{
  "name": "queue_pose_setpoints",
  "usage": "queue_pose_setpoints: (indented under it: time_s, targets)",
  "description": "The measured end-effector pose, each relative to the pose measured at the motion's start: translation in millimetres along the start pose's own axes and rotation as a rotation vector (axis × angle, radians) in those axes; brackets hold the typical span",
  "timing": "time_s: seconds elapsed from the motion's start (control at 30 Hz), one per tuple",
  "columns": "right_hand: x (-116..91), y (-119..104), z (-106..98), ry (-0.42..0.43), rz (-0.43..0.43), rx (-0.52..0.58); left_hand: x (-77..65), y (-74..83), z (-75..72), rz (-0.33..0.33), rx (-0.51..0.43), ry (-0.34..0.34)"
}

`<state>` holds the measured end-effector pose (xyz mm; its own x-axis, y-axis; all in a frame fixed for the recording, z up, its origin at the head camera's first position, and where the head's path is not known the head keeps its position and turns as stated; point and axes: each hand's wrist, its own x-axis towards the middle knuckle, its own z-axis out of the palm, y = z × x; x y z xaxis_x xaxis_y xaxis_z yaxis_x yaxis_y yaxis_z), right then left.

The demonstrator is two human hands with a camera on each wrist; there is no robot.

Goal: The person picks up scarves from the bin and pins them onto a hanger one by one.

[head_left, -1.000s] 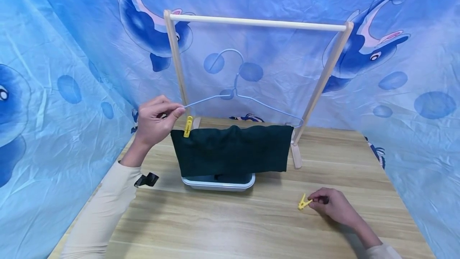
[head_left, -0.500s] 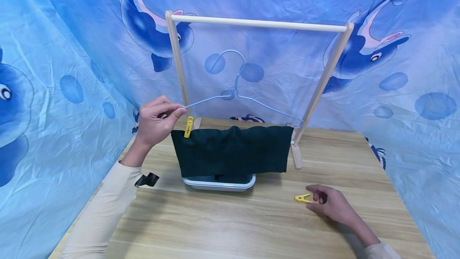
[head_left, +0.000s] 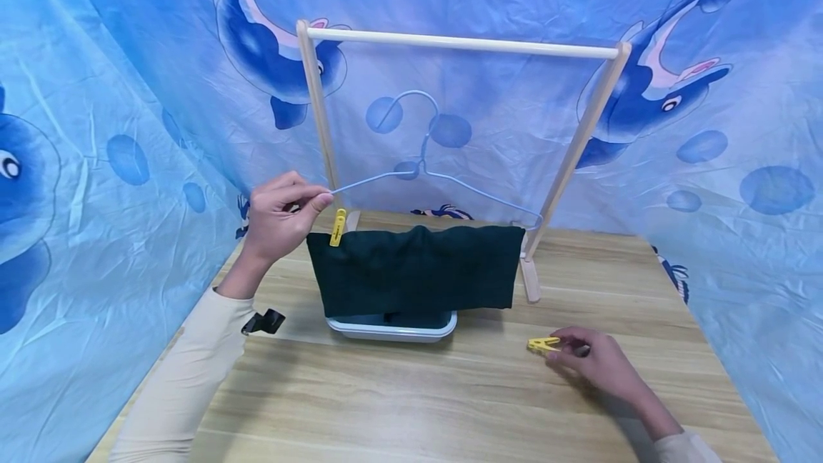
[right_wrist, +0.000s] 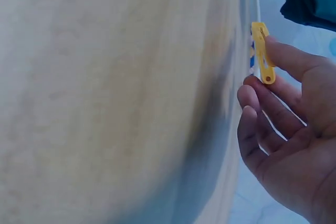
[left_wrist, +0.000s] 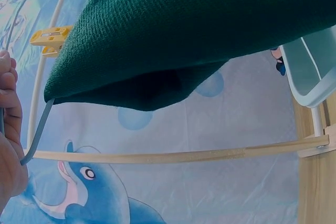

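My left hand [head_left: 283, 214] pinches the left end of a light blue wire hanger [head_left: 479, 197], holding it up over the table. A dark green cloth [head_left: 418, 270] hangs folded over the hanger's lower bar. At the cloth's upper left corner a yellow clothespin [head_left: 337, 227] is clipped. To the lower right, my right hand [head_left: 594, 363] pinches a second yellow clothespin [head_left: 543, 344] by its spread handle ends, close to the tabletop. In the right wrist view that clothespin [right_wrist: 263, 53] sits between thumb and fingertips. The left wrist view shows the cloth [left_wrist: 173, 30] from the side.
A wooden rack with a white rod [head_left: 463, 42] stands behind the hanger, whose hook [head_left: 414, 93] is apart from the rod. Beneath the cloth is a pale basin [head_left: 392, 335], partly hidden. Blue dolphin-print curtains [head_left: 122, 77] surround the wood-grain table [head_left: 398, 406].
The second clothespin has turned from pointing up to lying sideways. Half a second ago my right fingers stood apart around it; now they pinch it. My left hand and the hanger have stayed still.
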<state>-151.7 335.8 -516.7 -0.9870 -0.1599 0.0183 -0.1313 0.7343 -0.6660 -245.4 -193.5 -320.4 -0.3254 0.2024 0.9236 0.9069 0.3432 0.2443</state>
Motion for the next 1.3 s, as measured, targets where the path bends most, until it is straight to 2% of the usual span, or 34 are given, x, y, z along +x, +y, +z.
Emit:
queue_pose_setpoints:
  time_s: [0.33, 0.7, 0.93, 1.3]
  targets:
    - [2.9, -16.2, -17.3, 0.121, -0.062, 0.047, 0.4, -0.4, -0.7, 0.001, 0.000, -0.006]
    - [13.0, -37.9, -38.5, 0.251, -0.198, 0.073, 0.9, 0.9, 0.7, -0.007, -0.018, 0.007]
    - [19.7, -63.4, -60.6, 0.323, -0.299, 0.092, 1.4, -0.1, 0.4, 0.004, -0.017, 0.004]
    - [36.9, -110.1, -95.7, 0.352, -0.494, 0.052, 1.8, 1.9, 0.7, 0.000, -0.013, 0.001]
